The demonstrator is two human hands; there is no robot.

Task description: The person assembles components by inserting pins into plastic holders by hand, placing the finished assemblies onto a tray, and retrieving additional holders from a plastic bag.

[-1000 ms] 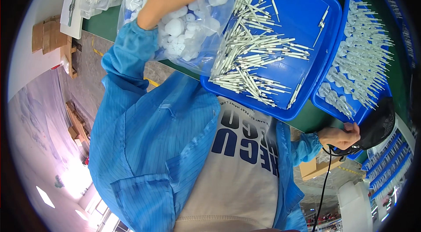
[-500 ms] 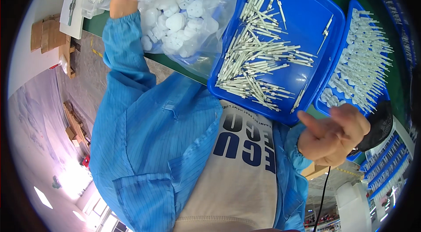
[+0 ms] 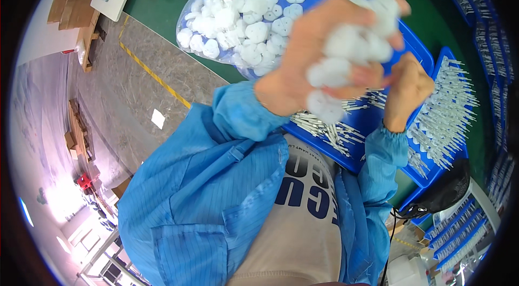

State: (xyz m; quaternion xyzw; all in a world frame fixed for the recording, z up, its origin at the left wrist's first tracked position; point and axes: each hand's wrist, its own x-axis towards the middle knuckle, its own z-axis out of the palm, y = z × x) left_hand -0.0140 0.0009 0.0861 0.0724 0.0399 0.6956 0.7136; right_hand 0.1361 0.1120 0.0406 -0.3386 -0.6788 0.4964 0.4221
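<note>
Fingers [image 3: 397,43] of the left hand [image 3: 324,64] are curled around a heaped fistful of white pieces [image 3: 346,54], now lifted clear of the clear bag [image 3: 254,21] they were buried in a second ago. That bag lies open on the green surface [image 3: 162,13], just behind. Beside it, the right hand [image 3: 406,89] has risen from the black object [image 3: 446,191] and closes into a fist near the handful, above the blue tray [image 3: 419,51] of white sticks [image 3: 324,126]; whether it grips anything, I cannot tell.
</note>
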